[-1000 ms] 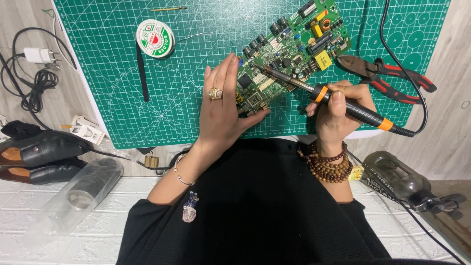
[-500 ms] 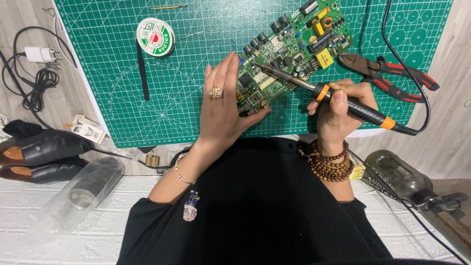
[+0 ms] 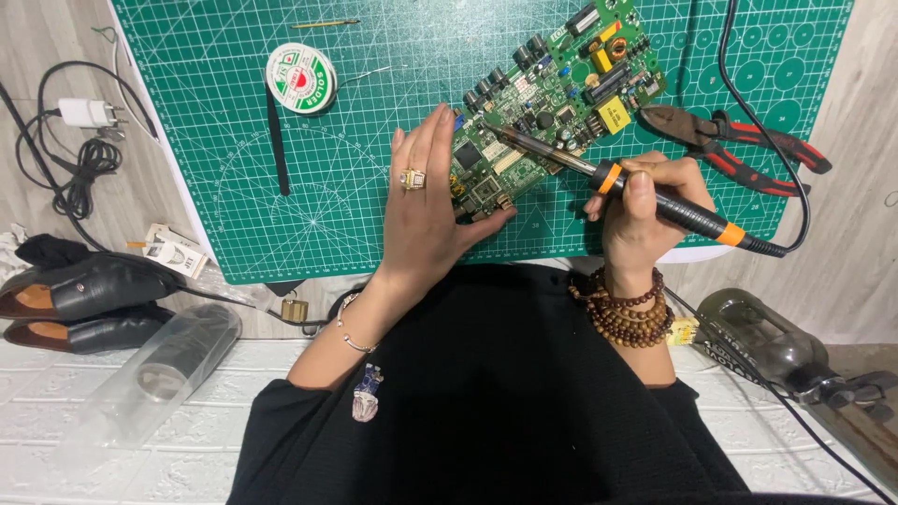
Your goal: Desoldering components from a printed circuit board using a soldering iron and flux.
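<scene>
A green circuit board (image 3: 561, 89) lies tilted on the green cutting mat (image 3: 374, 56). My left hand (image 3: 426, 206), wearing a ring, rests flat with its fingers and thumb pressing the board's near-left corner. My right hand (image 3: 645, 220) grips a black and orange soldering iron (image 3: 655, 198), whose metal tip reaches left onto the middle of the board. A beaded bracelet sits on my right wrist.
Red-handled pliers (image 3: 739, 145) lie right of the board. A solder spool (image 3: 300, 79) and a black stick (image 3: 277, 140) sit on the mat's left. A white plug with black cable (image 3: 79, 140), black shoes (image 3: 84, 299), a clear tube (image 3: 159, 369) and a glass bottle (image 3: 767, 341) surround the mat.
The iron's tip has shifted very slightly along the board. My left hand stays pressed on the board's corner.
</scene>
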